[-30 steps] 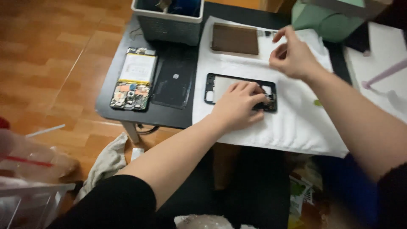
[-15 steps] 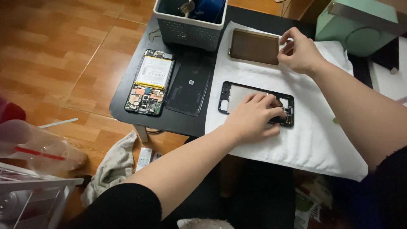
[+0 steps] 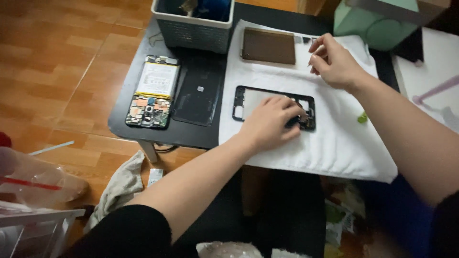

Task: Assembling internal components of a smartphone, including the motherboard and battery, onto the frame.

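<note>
A black phone frame (image 3: 248,102) lies on a white towel (image 3: 334,148) spread over a small black table (image 3: 124,129). My left hand (image 3: 272,122) rests on the frame's right half, fingers curled down onto it. My right hand (image 3: 337,62) hovers above the towel's far edge with thumb and fingers pinched together; whether something tiny is between them is too small to tell. A brown flat panel (image 3: 267,45) lies on the towel just left of that hand. An opened phone body (image 3: 153,91) with battery and circuit board and a black back cover (image 3: 198,95) lie on the table's left side.
A grey basket (image 3: 191,28) with tools stands at the table's far edge. A mint-green object (image 3: 377,24) sits at the back right. A small green bit (image 3: 362,117) lies on the towel. On the wooden floor, a rag (image 3: 119,186) and clear plastic containers (image 3: 28,181) lie at the left.
The view has shifted so the table sits further right and lower. My right hand has moved a little away from the brown panel's corner. My left hand stays on the frame.
</note>
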